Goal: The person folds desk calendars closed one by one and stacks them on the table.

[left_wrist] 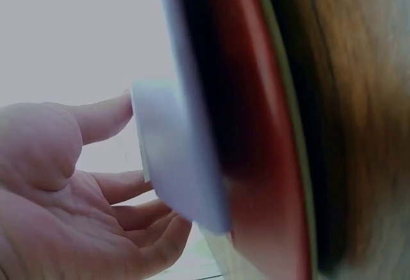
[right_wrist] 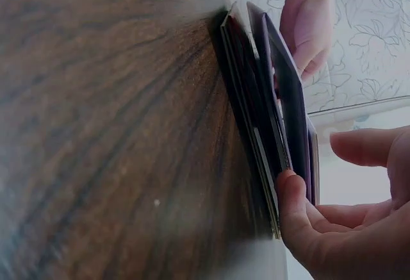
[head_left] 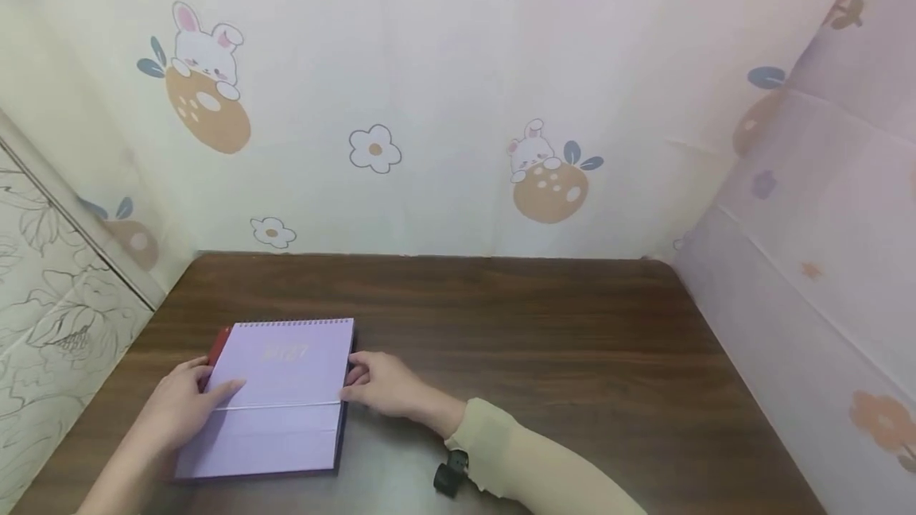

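A lilac spiral-bound desk calendar (head_left: 286,376) lies on a stack at the table's left, its coils along the far edge. Beneath it a red-covered book (head_left: 220,346) shows along the left side; its red edge (left_wrist: 266,113) also fills the left wrist view. My left hand (head_left: 175,404) grips the calendar's left side, thumb over the cover, fingers at the edge. At the opposite side my right hand (head_left: 386,384) holds the calendar's edge between thumb and fingers. From the right wrist, the calendar's panels (right_wrist: 288,94) stand slightly apart above the thin stacked books (right_wrist: 246,113).
The dark wood table (head_left: 529,340) extends to the right of the stack. A printed curtain (head_left: 444,86) hangs behind it, with more patterned cloth (head_left: 823,205) at the right side. A small black device (head_left: 451,474) sits at my right wrist.
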Demonstrator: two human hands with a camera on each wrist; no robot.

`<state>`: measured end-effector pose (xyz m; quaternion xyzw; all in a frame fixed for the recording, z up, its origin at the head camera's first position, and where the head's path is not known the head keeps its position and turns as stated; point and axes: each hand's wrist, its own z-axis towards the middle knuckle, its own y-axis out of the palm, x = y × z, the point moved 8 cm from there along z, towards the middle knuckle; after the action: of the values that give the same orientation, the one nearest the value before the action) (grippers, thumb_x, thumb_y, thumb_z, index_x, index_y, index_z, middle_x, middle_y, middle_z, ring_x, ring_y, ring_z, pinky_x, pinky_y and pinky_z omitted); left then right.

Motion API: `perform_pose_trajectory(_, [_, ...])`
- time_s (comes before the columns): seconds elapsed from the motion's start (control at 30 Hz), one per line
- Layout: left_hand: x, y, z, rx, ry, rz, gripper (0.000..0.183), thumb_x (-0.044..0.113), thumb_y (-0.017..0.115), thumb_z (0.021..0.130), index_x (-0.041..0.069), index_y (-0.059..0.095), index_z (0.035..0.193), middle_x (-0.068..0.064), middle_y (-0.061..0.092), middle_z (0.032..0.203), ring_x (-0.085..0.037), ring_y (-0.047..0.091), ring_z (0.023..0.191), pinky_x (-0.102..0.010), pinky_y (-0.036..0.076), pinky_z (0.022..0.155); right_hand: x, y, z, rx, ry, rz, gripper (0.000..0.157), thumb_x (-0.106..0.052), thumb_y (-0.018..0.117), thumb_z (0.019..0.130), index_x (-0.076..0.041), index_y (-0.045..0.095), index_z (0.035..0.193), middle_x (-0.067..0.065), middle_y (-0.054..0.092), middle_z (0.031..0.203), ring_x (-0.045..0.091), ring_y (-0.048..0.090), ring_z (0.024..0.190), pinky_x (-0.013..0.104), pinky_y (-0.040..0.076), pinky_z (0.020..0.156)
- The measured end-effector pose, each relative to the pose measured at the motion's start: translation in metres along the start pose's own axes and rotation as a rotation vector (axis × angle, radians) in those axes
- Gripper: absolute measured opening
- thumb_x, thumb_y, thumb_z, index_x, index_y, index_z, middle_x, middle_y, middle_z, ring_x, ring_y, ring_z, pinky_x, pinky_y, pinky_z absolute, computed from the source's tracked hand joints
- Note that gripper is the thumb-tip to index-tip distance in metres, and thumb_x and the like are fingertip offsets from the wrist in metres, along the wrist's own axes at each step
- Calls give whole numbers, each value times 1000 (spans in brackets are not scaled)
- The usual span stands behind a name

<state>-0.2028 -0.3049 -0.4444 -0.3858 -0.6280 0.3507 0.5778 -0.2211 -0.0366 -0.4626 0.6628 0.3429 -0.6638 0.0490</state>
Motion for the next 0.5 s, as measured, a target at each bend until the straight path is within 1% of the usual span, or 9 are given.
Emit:
perform_pose_trajectory(0.13, [-10, -2, -3, -19, -19, -4, 72, 47, 60, 97, -22, 56, 116, -45, 40, 135, -64, 40, 120, -68, 38, 91, -2, 6, 2, -18, -5, -61, 55, -16, 73, 90, 6, 54, 136, -1, 69, 96, 1, 62, 80, 19, 49, 70])
perform_pose_trajectory(0.27, [-18, -5, -4, -33, -57, 2, 77, 51, 61, 96, -22, 53, 123, -44, 46, 131, -64, 43, 117, -68, 41, 88, -6, 10, 4, -29, -24, -103, 54, -19, 72, 91, 5, 55, 137, -2, 69, 97, 2, 62, 83, 19, 49, 74])
perform_pose_trajectory(0.33, [-23, -6, -4, -43, -79, 4, 81, 53, 60, 96, -22, 50, 125, -44, 46, 129, -65, 42, 116, -68, 40, 88, -7, 13, 5, -44, -31, -131, 55, -21, 71, 92, 5, 54, 138, -2, 70, 98, 1, 62, 85, 19, 49, 77])
perform_pose_trajectory(0.4, [-25, -8, -4, -39, -90, 6, 82, 52, 61, 95, -22, 48, 127, -45, 46, 129, -65, 42, 117, -68, 40, 89, -9, 15, 7, -51, -37, -160, 55, -22, 70, 93, 4, 54, 139, -2, 71, 100, 1, 62, 87, 18, 48, 78])
perform_pose_trajectory(0.5, [-26, -11, -4, -15, -86, 0, 81, 51, 61, 96, -22, 48, 128, -45, 44, 131, -65, 40, 118, -68, 39, 90, -12, 17, 11, -38, -51, -223, 55, -23, 70, 93, 4, 54, 139, -1, 70, 103, 2, 61, 91, 18, 48, 81])
